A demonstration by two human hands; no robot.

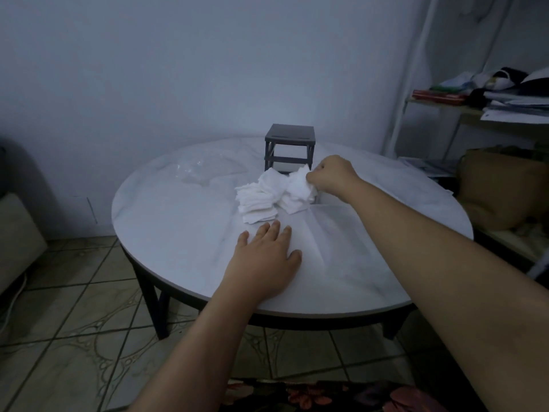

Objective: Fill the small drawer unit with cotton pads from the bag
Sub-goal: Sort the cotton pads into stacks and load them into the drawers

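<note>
A heap of white square cotton pads [261, 197] lies on the round white table [184, 233], just in front of the small dark grey drawer unit [289, 144]. The unit's frame looks hollow, with a pale tray low in it. My right hand [332, 175] grips a bunch of pads at the heap's right side, close to the unit's lower front. My left hand [267, 257] rests flat on the table with straight fingers, just short of the heap. A clear, crumpled plastic bag [202, 171] lies flat to the left of the unit.
A wall stands right behind the table. A shelf [487, 114] with papers and clothes is at the right, with a tan bag [502, 185] below it. A pale cushion sits at the far left. The floor is tiled.
</note>
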